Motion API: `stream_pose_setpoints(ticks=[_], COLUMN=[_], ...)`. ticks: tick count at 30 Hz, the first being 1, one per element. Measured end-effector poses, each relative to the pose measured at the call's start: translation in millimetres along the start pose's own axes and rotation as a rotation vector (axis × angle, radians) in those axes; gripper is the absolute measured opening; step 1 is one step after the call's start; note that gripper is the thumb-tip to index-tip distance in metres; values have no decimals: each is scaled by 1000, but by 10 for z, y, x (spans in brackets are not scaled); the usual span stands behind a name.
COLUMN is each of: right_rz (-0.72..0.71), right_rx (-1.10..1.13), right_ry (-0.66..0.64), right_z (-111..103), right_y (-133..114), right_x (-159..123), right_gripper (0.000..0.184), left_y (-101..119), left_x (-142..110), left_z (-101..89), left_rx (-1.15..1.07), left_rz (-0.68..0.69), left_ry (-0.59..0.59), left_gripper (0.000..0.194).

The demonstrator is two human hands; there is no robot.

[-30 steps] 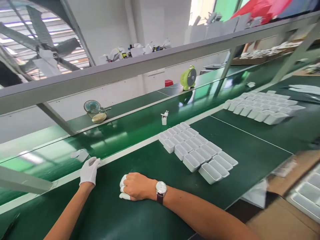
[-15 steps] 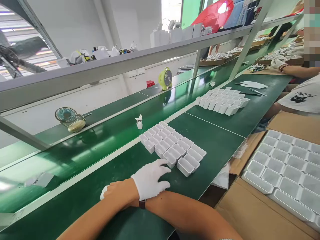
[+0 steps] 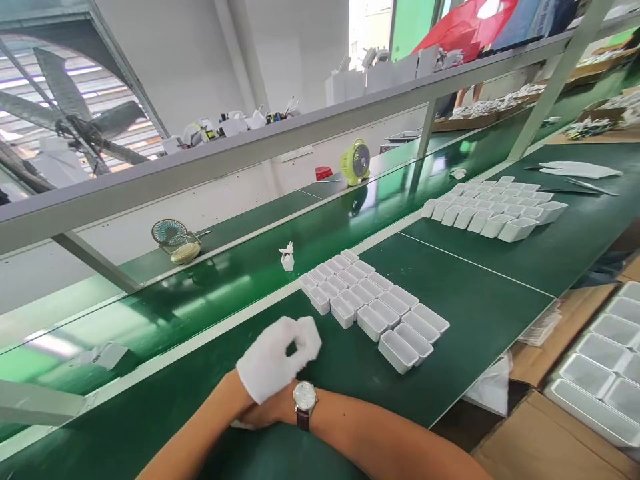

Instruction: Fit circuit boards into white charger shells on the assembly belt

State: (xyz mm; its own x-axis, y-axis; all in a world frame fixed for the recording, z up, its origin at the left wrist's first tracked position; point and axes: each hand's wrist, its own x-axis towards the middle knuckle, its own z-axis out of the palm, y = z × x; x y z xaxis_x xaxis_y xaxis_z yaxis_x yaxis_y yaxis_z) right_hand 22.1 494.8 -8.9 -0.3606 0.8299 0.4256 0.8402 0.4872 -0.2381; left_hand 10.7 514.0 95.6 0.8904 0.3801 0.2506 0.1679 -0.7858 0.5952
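My left hand (image 3: 273, 357), in a white glove, is above the green table with thumb and fingertips brought together in a ring. A pale angular shape shows at the fingertips; I cannot make out whether it is a thing or the glove. Beneath the left wrist lies my right hand (image 3: 265, 412), its fingers mostly hidden. A wristwatch (image 3: 305, 397) with a brown strap is on the right wrist. To the right of the left hand, apart from it, stand rows of white open-topped plastic boxes (image 3: 373, 290).
A second group of white boxes (image 3: 490, 210) stands farther right, near a white glove (image 3: 580, 170) and tweezers (image 3: 593, 187). A cardboard carton (image 3: 565, 333) with more boxes is at the lower right. Small fans (image 3: 356, 162) stand beyond the belt; a shelf (image 3: 280, 137) runs above.
My left hand has drawn back left from the boxes, and its spread fingers have closed together. My right wrist has turned so the watch face shows. The view has swung left.
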Motion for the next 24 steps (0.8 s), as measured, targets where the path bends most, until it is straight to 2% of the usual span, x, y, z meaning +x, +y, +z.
stream_pose_setpoints(ticks=[3,5,7,10,14,17,22,24], right_rz=[-221,-285,-301,-208,-43,-41,-63,-92], right_rx=[-64,-117,-160,-196,-222,-243,-298,-333], right_ry=[-36,-22,-5,9,-3,-45,-136,-138], right_z=[-77,-136,-180,-208,-208,-232,-308,-307], right_y=[38,76,113,164,187,168,176,208], right_x=[-8,-7,0,21,42,73,220,278], right_gripper=[27,31,32,29,23,23,42,48], left_y=[-448,-741,-984,-1233,-1403,-1451,-1439,-1428], left_x=[-274,-491,-713,-989,-1183,-1209,-1139,-1122], left_z=[-336,-507,-609,-649,-595,-539,-468,-467], left_rx=[149,218,246,283,276,202,65,-19], left_rz=[-211,-349,-425,-462,-482,-489,-500,-522], left_ry=[266,379,442,522,594,604,590,575], left_gripper=[27,35,37,36,29,21,76,87])
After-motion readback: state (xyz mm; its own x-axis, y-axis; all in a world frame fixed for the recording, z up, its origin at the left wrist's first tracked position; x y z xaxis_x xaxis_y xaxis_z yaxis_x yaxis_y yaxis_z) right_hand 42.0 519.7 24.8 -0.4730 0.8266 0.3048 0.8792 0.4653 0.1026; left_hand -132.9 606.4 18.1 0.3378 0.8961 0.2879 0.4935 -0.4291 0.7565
